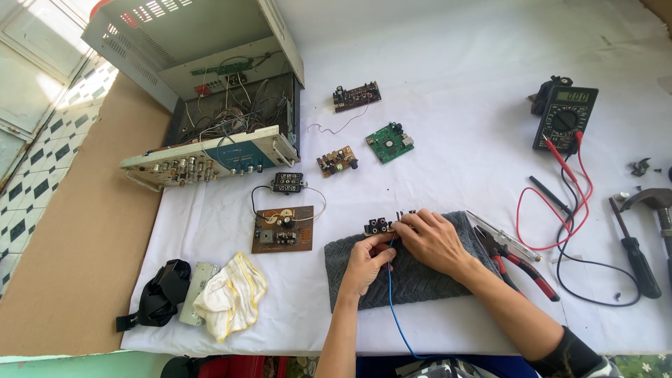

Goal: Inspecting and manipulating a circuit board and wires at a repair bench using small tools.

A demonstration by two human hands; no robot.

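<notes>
The right hand [432, 239] covers most of a jack board [379, 226]; the left hand [365, 264] pinches a blue wire [394, 308], fingertips hidden.

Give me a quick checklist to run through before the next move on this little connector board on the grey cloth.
1. Small connector board rests on the grey cloth: ok.
2. Right hand steadies the board from its right side: ok.
3. Left hand pinches the blue wire just below the board: ok.
4. Wire end seated at a contact: cannot tell, fingers hide it.
5. Red-handled pliers within reach beside the cloth: ok.
6. Multimeter probe leads clear of the cloth: ok, they lie to the right.
</notes>
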